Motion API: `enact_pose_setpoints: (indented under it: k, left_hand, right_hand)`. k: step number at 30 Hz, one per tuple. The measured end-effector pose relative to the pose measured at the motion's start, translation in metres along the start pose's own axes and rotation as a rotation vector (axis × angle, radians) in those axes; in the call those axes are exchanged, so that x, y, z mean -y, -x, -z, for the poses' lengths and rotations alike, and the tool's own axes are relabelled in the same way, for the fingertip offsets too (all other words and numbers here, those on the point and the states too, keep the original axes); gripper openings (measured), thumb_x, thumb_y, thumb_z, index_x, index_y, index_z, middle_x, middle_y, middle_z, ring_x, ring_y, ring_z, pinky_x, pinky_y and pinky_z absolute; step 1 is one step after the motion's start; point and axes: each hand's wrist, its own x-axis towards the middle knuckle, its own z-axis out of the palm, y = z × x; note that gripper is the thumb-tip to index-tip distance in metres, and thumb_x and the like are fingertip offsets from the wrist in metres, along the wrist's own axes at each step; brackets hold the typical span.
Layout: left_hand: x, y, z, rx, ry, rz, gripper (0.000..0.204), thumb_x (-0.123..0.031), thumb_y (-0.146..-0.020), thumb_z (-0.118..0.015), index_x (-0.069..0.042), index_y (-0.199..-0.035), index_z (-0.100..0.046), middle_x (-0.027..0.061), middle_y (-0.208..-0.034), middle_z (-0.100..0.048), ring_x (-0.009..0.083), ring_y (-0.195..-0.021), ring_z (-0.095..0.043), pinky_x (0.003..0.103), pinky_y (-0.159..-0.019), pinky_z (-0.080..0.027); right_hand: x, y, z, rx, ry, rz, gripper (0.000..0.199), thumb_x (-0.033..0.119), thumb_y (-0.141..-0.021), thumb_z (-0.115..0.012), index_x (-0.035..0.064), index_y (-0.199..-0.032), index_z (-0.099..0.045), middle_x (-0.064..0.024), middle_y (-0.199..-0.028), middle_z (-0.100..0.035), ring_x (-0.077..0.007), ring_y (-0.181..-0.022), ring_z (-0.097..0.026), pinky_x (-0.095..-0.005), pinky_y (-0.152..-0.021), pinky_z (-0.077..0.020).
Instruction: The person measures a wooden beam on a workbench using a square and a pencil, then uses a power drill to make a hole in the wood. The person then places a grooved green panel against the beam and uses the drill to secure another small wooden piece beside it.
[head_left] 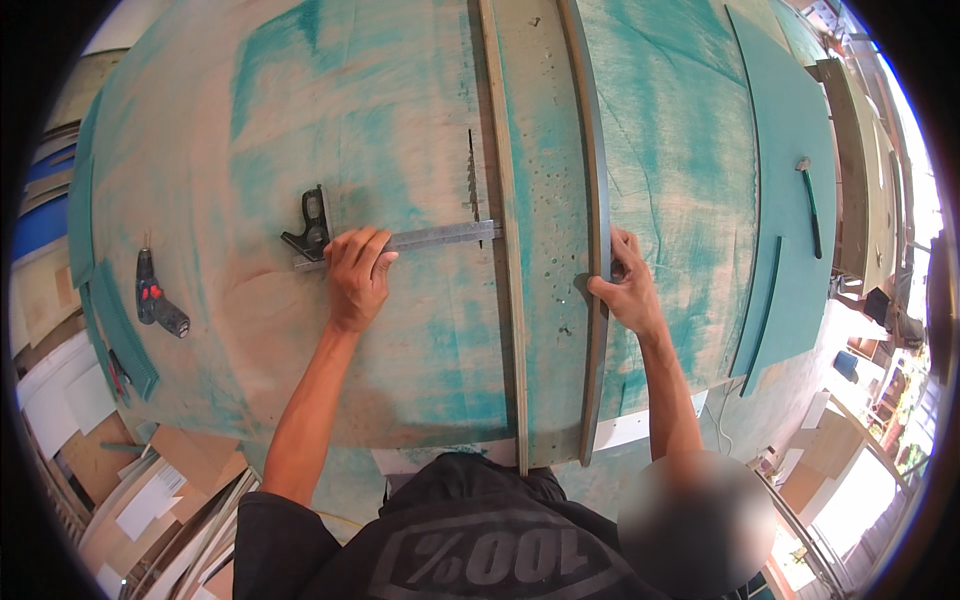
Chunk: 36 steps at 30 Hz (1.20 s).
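We press our left hand [357, 275] flat on the combination square [390, 238], fingers spread and laid over the metal blade just beside its dark head; the grip is open, pinning rather than clasping. The square lies across a big plywood sheet [300, 150] stained with patches of teal, which covers the counter, and its blade tip meets a long narrow wood strip [510, 250] running away from us. Our right hand [625, 285] curls round a second, darker strip [597, 150] set just to the right of the first, fingers over the far edge and thumb on the near side, the grip closed on it. Well off to the left a cordless drill [155, 297] rests on the sheet; far right, a hammer [810, 205] lies on a teal panel [790, 120].
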Motion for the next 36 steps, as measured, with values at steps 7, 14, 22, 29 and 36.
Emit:
enact_pose_setpoints:
  k: [7,14,22,29,36]
  left_hand:
    - [-0.001,-0.002,-0.001,0.006,-0.048,-0.01,0.025,-0.029,-0.101,-0.065,-0.01,-0.117,-0.068,0.0037,-0.113,-0.065,0.0252,-0.107,-0.059,0.041,-0.096,-0.042]
    - [-0.002,-0.003,0.0,0.017,-0.037,0.004,0.024,-0.03,-0.101,-0.064,-0.011,-0.117,-0.068,0.0034,-0.113,-0.065,0.0253,-0.108,-0.058,0.041,-0.096,-0.042]
    - [0.0,-0.002,-0.001,0.021,-0.011,0.015,0.025,-0.029,-0.099,-0.067,-0.011,-0.116,-0.068,0.004,-0.113,-0.065,0.0267,-0.108,-0.058,0.042,-0.096,-0.042]
    - [0.0,-0.003,0.001,0.031,-0.014,-0.006,0.029,-0.032,-0.1,-0.067,-0.009,-0.118,-0.067,0.0065,-0.113,-0.065,0.0281,-0.107,-0.058,0.043,-0.094,-0.043]
    - [0.001,-0.002,0.0,0.023,0.01,0.003,0.028,-0.03,-0.099,-0.067,-0.009,-0.118,-0.068,0.0064,-0.113,-0.066,0.0282,-0.105,-0.059,0.042,-0.093,-0.044]
  right_hand:
    - [-0.014,-0.001,0.002,0.001,-0.015,0.058,0.093,0.041,-0.072,-0.078,0.0104,-0.155,-0.05,-0.0061,-0.124,-0.05,-0.0196,-0.11,-0.049,-0.0336,-0.094,-0.045]
    - [-0.011,0.001,0.002,0.016,-0.023,0.028,0.09,0.036,-0.073,-0.075,0.0109,-0.155,-0.05,-0.0062,-0.126,-0.049,-0.0199,-0.111,-0.049,-0.0338,-0.095,-0.0449]
    - [-0.006,0.002,-0.001,0.012,0.101,0.08,0.084,0.027,-0.082,-0.073,0.0112,-0.159,-0.044,-0.0108,-0.135,-0.049,-0.0254,-0.12,-0.05,-0.0374,-0.103,-0.0454]
    - [-0.017,0.004,-0.015,-0.109,-0.034,0.266,0.077,0.03,-0.103,-0.053,0.0037,-0.166,-0.017,-0.0193,-0.17,-0.019,-0.0323,-0.156,-0.021,-0.0459,-0.124,-0.0261]
    - [-0.011,0.0,-0.019,-0.21,-0.105,0.328,0.078,0.032,-0.106,-0.047,0.0002,-0.166,-0.007,-0.0199,-0.174,-0.01,-0.0342,-0.161,-0.01,-0.0445,-0.129,-0.0112]
